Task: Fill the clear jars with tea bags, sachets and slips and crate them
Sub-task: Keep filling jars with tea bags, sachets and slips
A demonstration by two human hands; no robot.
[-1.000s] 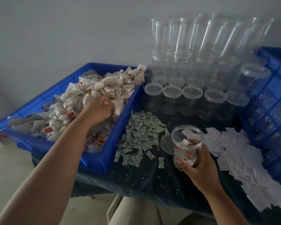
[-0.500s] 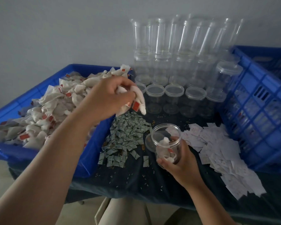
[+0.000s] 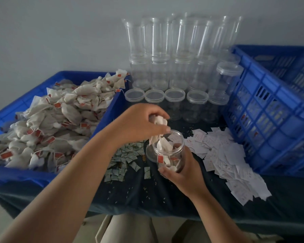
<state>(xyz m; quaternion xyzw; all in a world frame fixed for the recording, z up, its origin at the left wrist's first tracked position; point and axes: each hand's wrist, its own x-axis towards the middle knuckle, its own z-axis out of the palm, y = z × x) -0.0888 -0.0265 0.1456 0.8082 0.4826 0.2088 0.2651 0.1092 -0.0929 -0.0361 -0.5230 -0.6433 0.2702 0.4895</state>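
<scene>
Clear plastic jar, open-mouthed and partly filled with white tea bags with red tags, sits low over the dark cloth-covered table. The right hand grips it, fingers and thumb wrapped round its lower wall. Whether its base rests on the cloth I cannot tell.

The left hand hovers directly above the mouth, its fingers curled round a crumpled bunch of white tea bags, and the lowest bags of that bunch hang past the rim into the clear plastic jar.

The coming move turns on 1 relation: the mouth lies straight below the left fingers, and the jar's long axis stands near upright, tipped slightly toward that hand. Loosening the fingers should therefore drop the bunch straight in. A bag draped over the near rim could slide out onto the pile of small green sachets just beside the jar.

For more bags, the left hand is nearer the blue plastic tray with its heap of loose tea bags. The right hand is nearer the scattered white paper slips and the blue slatted plastic crate. Behind stand lidded empty clear jars.
</scene>
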